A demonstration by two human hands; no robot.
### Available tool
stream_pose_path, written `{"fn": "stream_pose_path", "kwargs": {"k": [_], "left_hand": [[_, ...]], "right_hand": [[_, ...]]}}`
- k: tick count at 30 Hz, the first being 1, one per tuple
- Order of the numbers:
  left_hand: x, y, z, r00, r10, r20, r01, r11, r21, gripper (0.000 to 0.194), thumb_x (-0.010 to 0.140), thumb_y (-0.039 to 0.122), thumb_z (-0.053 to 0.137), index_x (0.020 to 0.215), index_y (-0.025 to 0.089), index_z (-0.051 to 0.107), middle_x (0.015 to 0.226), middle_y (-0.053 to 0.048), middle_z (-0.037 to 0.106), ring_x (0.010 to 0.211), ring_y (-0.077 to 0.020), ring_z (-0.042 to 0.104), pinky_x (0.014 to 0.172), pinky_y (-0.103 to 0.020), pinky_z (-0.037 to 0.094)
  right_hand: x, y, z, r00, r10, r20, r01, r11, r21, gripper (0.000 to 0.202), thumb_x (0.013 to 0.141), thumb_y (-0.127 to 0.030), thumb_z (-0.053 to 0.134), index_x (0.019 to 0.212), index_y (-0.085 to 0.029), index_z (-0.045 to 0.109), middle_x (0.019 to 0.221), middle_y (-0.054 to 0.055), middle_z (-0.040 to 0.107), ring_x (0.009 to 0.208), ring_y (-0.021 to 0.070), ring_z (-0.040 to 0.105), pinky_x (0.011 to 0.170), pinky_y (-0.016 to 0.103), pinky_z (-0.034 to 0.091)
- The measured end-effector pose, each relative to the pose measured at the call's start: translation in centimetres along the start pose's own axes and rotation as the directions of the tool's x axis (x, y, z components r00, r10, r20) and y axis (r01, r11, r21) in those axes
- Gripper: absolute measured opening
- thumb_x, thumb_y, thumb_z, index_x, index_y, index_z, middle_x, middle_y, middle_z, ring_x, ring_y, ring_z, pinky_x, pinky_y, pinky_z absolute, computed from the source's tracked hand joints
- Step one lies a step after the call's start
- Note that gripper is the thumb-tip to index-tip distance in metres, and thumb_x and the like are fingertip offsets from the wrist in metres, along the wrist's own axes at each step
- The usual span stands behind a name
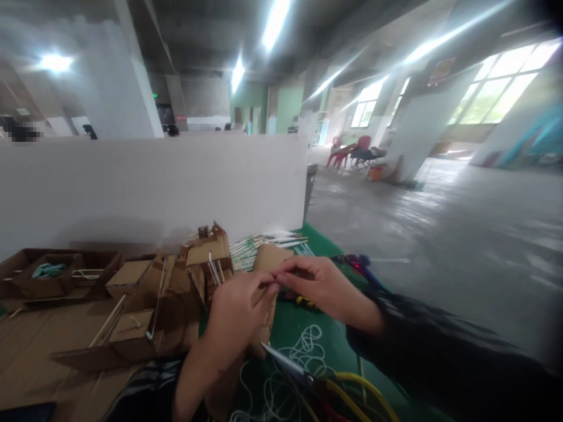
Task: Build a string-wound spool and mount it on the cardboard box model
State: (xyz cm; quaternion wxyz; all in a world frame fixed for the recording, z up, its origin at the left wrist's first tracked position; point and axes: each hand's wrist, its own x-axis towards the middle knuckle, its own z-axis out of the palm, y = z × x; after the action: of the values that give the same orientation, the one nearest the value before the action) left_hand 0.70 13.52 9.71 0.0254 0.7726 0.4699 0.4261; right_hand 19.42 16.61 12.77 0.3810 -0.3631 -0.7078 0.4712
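Note:
My left hand [241, 308] and my right hand [314, 284] meet fingertip to fingertip above the green table. Each is closed in a pinch, and whatever sits between the fingers is too small to make out. Behind and under them stands a piece of brown cardboard [266, 258], partly hidden by my left hand. Loose white string [308, 349] lies tangled below my hands. Scissors [294, 366] with yellow and red handles rest over the string, blades pointing up and left.
Cardboard structures with sticks [149, 328] fill the left side, beside an open cardboard box [88, 272]. A bundle of pale sticks [246, 249] lies at the back. A white partition [153, 187] borders the table [325, 243]. Pliers-like tools with blue and red handles [363, 266] lie right.

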Motion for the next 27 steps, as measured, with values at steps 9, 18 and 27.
{"fn": "stream_pose_path", "kwargs": {"k": [9,18,27], "left_hand": [[-0.6,-0.5,0.5,0.992,0.088,-0.093,-0.071,0.983,0.170,0.017,0.092,0.033,0.061,0.082,0.020,0.065,0.076,-0.001,0.073,0.073,-0.0203,0.067,0.067,-0.030,0.048],[-1.0,-1.1,2.5,0.957,0.276,-0.087,-0.259,0.951,0.167,0.017,0.095,0.019,0.058,0.103,0.022,0.072,0.101,-0.002,0.079,0.088,-0.0191,0.071,0.084,-0.032,0.055],[-1.2,-0.7,3.2,0.971,0.221,-0.091,-0.218,0.975,0.042,0.016,0.094,0.015,0.056,0.091,0.020,0.071,0.088,-0.003,0.075,0.084,-0.0201,0.065,0.079,-0.033,0.052]], "right_hand": [[-0.5,1.3,0.8,0.989,0.144,0.028,-0.147,0.959,0.242,0.026,0.075,-0.042,0.079,0.090,-0.022,0.079,0.080,0.002,0.076,0.071,0.0147,0.067,0.075,0.032,0.055],[-1.1,2.6,1.5,0.977,0.193,-0.094,-0.163,0.952,0.260,0.032,0.078,-0.037,0.077,0.104,-0.021,0.074,0.086,0.002,0.075,0.084,0.0189,0.070,0.084,0.036,0.056],[-1.6,3.3,1.1,0.950,0.295,0.103,-0.301,0.778,0.551,0.032,0.078,-0.035,0.080,0.102,-0.016,0.070,0.092,0.005,0.075,0.086,0.0156,0.071,0.083,0.030,0.058]]}}
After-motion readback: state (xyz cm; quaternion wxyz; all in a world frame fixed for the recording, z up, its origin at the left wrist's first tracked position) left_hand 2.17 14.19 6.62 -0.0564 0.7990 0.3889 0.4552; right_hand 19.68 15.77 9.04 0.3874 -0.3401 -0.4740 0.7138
